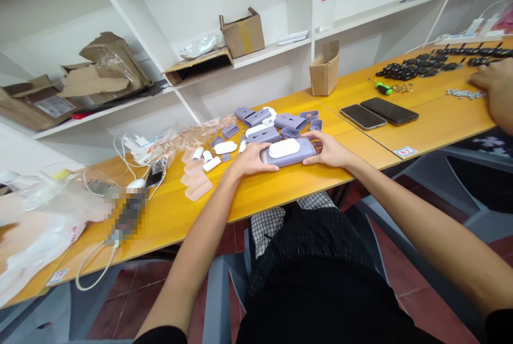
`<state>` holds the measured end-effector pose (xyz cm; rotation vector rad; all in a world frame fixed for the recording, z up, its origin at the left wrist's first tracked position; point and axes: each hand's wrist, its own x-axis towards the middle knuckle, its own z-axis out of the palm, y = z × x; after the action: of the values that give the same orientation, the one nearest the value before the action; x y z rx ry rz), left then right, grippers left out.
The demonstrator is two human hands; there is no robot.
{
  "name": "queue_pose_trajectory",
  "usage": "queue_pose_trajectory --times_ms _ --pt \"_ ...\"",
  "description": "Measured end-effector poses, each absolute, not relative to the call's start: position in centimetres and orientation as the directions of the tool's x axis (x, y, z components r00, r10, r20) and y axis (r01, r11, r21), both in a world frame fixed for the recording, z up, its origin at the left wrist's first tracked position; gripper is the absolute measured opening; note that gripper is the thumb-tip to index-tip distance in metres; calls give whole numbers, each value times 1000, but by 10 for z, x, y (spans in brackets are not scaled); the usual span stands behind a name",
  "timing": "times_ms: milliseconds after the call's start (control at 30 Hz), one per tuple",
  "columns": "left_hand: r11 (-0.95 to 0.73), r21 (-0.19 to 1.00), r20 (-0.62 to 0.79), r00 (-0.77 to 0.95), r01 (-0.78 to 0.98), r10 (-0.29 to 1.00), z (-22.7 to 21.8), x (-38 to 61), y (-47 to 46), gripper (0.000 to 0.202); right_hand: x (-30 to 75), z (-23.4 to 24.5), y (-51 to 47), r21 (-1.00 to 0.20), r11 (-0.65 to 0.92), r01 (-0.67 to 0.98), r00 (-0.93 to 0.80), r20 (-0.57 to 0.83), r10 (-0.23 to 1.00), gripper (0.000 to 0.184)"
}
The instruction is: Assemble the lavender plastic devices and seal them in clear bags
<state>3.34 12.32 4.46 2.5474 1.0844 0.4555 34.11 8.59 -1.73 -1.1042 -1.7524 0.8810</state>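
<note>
Between my hands lies a purple plastic casing (295, 157) with a white oval piece (284, 148) on its upper face. My left hand (253, 159) grips its left end, thumb along the near side. My right hand (325, 150) closes around the right end, fingers behind and thumb in front. Just beyond it are several loose purple casings (290, 121) and small purple caps (316, 124). Left of my left hand are a white oval part (225, 147), white cylinders (212, 164) and pale pink translucent oval pieces (199, 188).
Two phones (389, 111), a green screwdriver (383, 88) and black parts (417, 68) lie to the right. Another person's hand (495, 87) is at the far right near small metal pieces (465, 94). A cardboard box (324, 70) stands behind; cables and a power strip (142, 149) lie left.
</note>
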Motion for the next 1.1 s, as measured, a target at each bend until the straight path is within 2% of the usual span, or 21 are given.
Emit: queue_pose_trajectory --times_ms 133,267,367,467,567,700,933,1100 --pt "-646 445 154 657 620 738 46 33 122 79 339 -16 84 -860 371 350 -228 306 924 85" --pt "-649 443 174 651 619 739 42 33 124 82 335 -11 79 -805 387 451 -194 334 922 83" --pt "-641 409 191 625 650 756 36 33 124 86 332 -8 75 -725 415 550 -204 366 908 85" --pt "-622 380 183 604 685 776 29 28 114 89 330 -8 74 -589 438 679 -252 374 893 86" --pt "-529 340 122 521 777 845 20 19 92 88 327 -10 74 -465 438 769 -296 348 890 85" --pt "-396 257 24 403 882 915 10 7 56 81 327 -13 75 -396 428 812 -317 317 894 91" --pt "-361 184 41 359 914 932 5 1 29 70 326 -17 68 -238 475 847 -421 245 873 86" --pt "-350 169 9 354 921 935 5 2 30 71 319 -16 60 -197 380 904 -362 125 924 72"
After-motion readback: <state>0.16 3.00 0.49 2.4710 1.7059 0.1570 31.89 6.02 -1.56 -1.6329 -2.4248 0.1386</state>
